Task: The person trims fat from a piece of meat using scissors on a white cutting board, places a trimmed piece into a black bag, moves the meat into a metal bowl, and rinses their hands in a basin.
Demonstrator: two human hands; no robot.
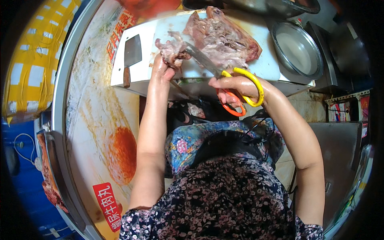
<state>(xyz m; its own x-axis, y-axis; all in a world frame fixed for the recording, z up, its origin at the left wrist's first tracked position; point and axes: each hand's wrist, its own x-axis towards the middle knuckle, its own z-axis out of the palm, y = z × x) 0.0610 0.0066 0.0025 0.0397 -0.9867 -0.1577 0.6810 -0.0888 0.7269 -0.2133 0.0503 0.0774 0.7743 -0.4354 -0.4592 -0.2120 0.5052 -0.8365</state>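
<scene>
My left hand (pixel 163 67) grips a ragged piece of meat (pixel 171 49) at the near edge of a white cutting board (pixel 268 70). My right hand (pixel 237 87) holds large scissors (pixel 207 61), one handle loop yellow and the other orange. The blades reach left to the meat piece, and their tips are partly hidden by it. Beyond the scissors, a large slab of meat with skin along its edge (pixel 223 39) lies on the board. Left of the meat piece, a cleaver with a wooden handle (pixel 133 52) rests on the white surface.
A steel basin (pixel 297 54) holding cloudy liquid stands right of the board. Behind the board is a large dark pan (pixel 279 7). Below the table edge, another meat piece (pixel 196 111) lies on something dark. Meat on a tray (pixel 52 177) sits at far left.
</scene>
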